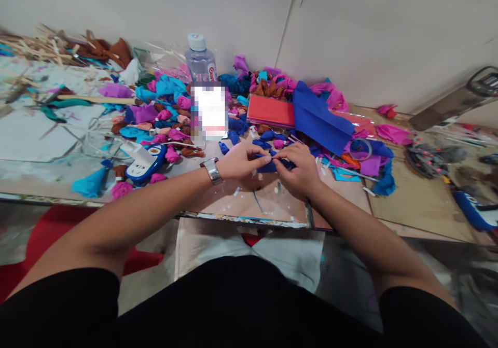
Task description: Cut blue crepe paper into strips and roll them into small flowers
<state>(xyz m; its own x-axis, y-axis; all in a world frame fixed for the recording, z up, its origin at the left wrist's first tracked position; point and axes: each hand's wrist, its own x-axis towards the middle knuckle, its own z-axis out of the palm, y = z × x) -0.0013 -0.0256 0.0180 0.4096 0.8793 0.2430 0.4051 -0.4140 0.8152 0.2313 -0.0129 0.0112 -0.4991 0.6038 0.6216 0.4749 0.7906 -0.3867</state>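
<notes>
Blue paper piece (272, 165) pinched in both grips, left hand (241, 161) and right hand (298, 174); paper scraps (167, 109), water bottle (200, 60) crowd the surface (408, 203) behind.

The blue piece (272, 165) pinched between the left hand (241, 161) and right hand (298, 171) looks like soft, matt crepe paper. A shiny metal watch (212, 170) bands the left wrist. The bottle (200, 60) is clear, glossy plastic. The tabletop (408, 203) shows smooth, scuffed board.
</notes>
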